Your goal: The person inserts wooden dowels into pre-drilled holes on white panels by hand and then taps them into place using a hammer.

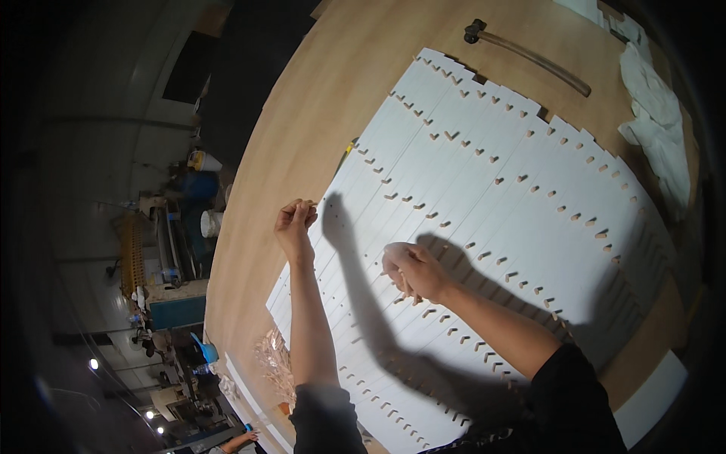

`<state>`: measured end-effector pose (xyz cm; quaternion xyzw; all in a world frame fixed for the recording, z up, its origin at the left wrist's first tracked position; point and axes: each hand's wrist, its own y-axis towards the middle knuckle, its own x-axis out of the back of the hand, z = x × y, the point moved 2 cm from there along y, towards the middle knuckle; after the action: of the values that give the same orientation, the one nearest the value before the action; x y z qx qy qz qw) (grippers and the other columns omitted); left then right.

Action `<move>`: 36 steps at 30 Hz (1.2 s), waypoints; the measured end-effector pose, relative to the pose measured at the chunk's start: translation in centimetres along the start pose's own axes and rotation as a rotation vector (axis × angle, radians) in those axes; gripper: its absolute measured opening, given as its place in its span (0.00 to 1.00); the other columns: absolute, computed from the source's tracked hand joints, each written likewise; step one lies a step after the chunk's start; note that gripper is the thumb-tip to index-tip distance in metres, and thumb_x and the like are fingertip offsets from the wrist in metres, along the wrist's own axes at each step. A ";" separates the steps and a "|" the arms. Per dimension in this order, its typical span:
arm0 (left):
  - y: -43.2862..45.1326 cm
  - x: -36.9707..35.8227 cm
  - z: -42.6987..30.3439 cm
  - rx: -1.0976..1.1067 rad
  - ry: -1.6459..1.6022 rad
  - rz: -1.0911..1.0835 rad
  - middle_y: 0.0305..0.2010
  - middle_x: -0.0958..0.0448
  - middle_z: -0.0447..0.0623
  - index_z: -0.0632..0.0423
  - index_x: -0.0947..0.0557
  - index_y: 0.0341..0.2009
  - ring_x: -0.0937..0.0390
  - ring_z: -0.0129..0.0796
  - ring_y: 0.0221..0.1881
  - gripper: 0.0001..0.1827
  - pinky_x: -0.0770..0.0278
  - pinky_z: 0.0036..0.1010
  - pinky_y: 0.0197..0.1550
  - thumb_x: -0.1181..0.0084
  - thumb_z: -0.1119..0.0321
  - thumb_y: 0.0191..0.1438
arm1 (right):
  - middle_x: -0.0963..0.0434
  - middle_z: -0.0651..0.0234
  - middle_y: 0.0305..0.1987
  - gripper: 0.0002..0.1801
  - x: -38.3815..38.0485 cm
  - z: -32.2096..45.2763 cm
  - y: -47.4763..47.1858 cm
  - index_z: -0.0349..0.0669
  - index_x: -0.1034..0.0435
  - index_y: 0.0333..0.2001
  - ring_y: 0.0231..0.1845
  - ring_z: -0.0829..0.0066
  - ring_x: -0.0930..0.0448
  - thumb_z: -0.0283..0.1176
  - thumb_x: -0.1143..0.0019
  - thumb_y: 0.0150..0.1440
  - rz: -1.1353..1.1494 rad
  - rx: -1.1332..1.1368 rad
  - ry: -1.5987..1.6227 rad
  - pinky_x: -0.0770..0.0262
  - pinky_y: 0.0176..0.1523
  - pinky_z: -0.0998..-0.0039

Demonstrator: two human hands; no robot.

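White boards [431, 164] lie side by side before me, with rows of wooden dowels [418, 206] standing up from them. Over their left edge, my left hand [296, 218] pinches a wooden dowel [311, 203] between thumb and fingers. Small dark holes [336, 215] show in the boards just right of that hand. My right hand [417, 269] is curled above the middle of the boards and grips several loose dowels [407, 286], which poke out below the palm. Its fingertips are partly blurred.
A ball-peen hammer [527, 57] lies on the wooden tabletop [266, 164] beyond the boards. White cloth or sheeting [652, 108] lies at the far right. A clear plastic bag of dowels [273, 360] sits at the near left. Another person's arm [239, 440] shows at the bottom left.
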<state>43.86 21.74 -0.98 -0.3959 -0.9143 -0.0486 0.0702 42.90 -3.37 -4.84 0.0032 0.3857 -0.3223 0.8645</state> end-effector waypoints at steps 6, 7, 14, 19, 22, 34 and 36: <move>3.2 0.1 3.8 -0.006 0.159 -0.062 0.26 0.23 0.49 0.61 0.24 0.31 0.27 0.26 0.24 0.04 0.28 0.19 0.27 0.46 0.73 0.54 | 0.41 0.74 0.12 0.25 0.3 -0.7 0.2 0.43 0.40 0.18 0.11 0.85 0.42 0.47 0.66 0.63 0.066 -0.046 0.136 0.44 0.12 0.82; 3.4 0.0 4.0 -0.010 0.170 -0.053 0.26 0.23 0.49 0.61 0.24 0.30 0.27 0.25 0.24 0.04 0.28 0.19 0.27 0.46 0.73 0.54 | 0.41 0.74 0.12 0.26 0.4 -0.8 0.2 0.43 0.40 0.17 0.11 0.85 0.41 0.47 0.66 0.62 0.059 -0.046 0.136 0.44 0.13 0.81; 2.8 -0.1 3.9 -0.172 0.334 -0.028 0.23 0.24 0.47 0.61 0.25 0.27 0.29 0.23 0.23 0.05 0.29 0.18 0.26 0.45 0.74 0.53 | 0.40 0.74 0.14 0.26 0.6 -0.9 0.3 0.44 0.40 0.17 0.14 0.84 0.40 0.48 0.66 0.62 0.064 -0.100 0.147 0.43 0.16 0.80; 3.0 -0.1 3.0 -0.273 0.623 0.011 0.21 0.23 0.49 0.59 0.25 0.24 0.27 0.28 0.22 0.06 0.30 0.22 0.26 0.43 0.73 0.50 | 0.41 0.76 0.15 0.22 0.3 -1.2 0.4 0.43 0.38 0.23 0.12 0.86 0.43 0.47 0.67 0.62 0.071 -0.089 0.214 0.49 0.13 0.81; 3.4 -0.5 1.9 -0.423 0.926 0.072 0.21 0.23 0.51 0.58 0.24 0.22 0.25 0.37 0.22 0.07 0.29 0.28 0.27 0.42 0.70 0.46 | 0.40 0.75 0.15 0.23 0.4 -0.9 0.5 0.46 0.39 0.21 0.14 0.84 0.41 0.48 0.65 0.62 0.051 -0.156 0.311 0.46 0.15 0.81; 1.0 -1.5 1.4 -0.502 0.961 0.065 0.38 0.26 0.55 0.57 0.23 0.43 0.27 0.42 0.37 0.17 0.29 0.33 0.40 0.40 0.67 0.47 | 0.41 0.75 0.14 0.32 0.9 -1.1 0.6 0.44 0.35 0.24 0.12 0.85 0.41 0.61 0.73 0.59 0.093 -0.169 0.444 0.50 0.11 0.84; -2.8 -3.3 0.0 -0.475 0.789 0.096 0.40 0.27 0.55 0.59 0.24 0.43 0.29 0.41 0.43 0.16 0.31 0.30 0.44 0.41 0.69 0.48 | 0.40 0.75 0.14 0.34 0.8 -0.9 0.6 0.43 0.33 0.27 0.11 0.85 0.42 0.63 0.74 0.58 0.046 -0.180 0.446 0.50 0.11 0.84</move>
<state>44.01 17.44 -1.60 -0.3943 -0.7620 -0.4001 0.3222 43.05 -3.12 -6.16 0.0060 0.5938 -0.2582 0.7620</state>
